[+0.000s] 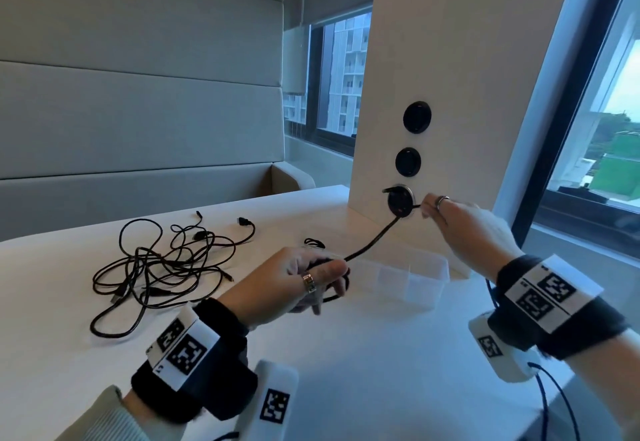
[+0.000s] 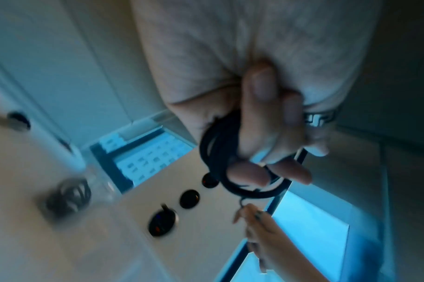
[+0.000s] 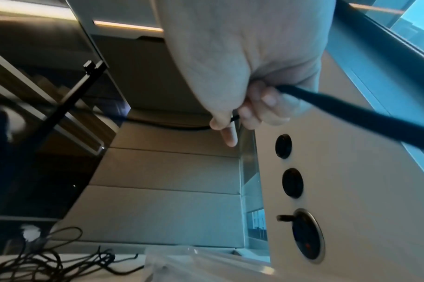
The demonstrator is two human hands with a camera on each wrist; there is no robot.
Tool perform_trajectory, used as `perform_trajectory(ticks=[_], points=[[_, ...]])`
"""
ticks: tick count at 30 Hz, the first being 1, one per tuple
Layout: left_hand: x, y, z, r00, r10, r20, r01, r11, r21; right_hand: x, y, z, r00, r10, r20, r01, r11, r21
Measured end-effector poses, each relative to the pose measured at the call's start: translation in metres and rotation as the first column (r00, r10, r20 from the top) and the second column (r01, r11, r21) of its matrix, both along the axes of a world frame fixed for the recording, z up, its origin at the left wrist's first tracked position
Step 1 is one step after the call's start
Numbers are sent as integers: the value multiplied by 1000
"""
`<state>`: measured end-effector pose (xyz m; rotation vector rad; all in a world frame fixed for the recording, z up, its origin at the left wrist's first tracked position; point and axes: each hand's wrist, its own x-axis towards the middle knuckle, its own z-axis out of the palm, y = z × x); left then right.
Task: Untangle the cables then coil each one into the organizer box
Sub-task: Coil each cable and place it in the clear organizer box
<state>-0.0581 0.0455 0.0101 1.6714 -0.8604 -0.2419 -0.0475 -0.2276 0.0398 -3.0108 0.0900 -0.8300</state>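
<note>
A black cable (image 1: 374, 239) runs taut between my hands above the white table (image 1: 346, 354). My left hand (image 1: 329, 274) grips a coil of several loops of it (image 2: 220, 152), fingers curled through the coil. My right hand (image 1: 424, 206) pinches the cable's free end (image 3: 232, 120) up near the lowest wall socket. The clear organizer box (image 1: 408, 277) stands on the table under the stretched cable, just beyond my left hand. A small dark coil (image 1: 313, 243) lies at its left end. A tangle of black cables (image 1: 162, 267) is spread on the table to the left.
A white pillar (image 1: 450, 76) with three round black sockets (image 1: 416, 117) rises right behind the box. A window (image 1: 606, 128) fills the right side. A padded bench wall (image 1: 138, 111) runs behind the table. The table's near right corner lies below my right wrist.
</note>
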Motion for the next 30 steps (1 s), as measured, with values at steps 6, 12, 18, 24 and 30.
perform_trajectory(ticks=[6,12,18,24,30], points=[[-9,-12,1,967,-231,-108,154,866,-476,-5,56,-32,914,184,-362,-274,937,-217],[12,-4,-1,977,201,-75,-210,825,-524,-38,116,-47,638,568,-519,-627,775,77],[14,-7,-7,946,318,66,-271,884,-380,-43,112,-35,555,669,-495,-649,720,245],[2,-17,-5,952,281,119,-181,834,-521,-46,127,-48,544,626,-559,-628,745,225],[10,-10,-8,973,224,51,-178,876,-449,-51,136,-42,570,614,-546,-688,720,91]])
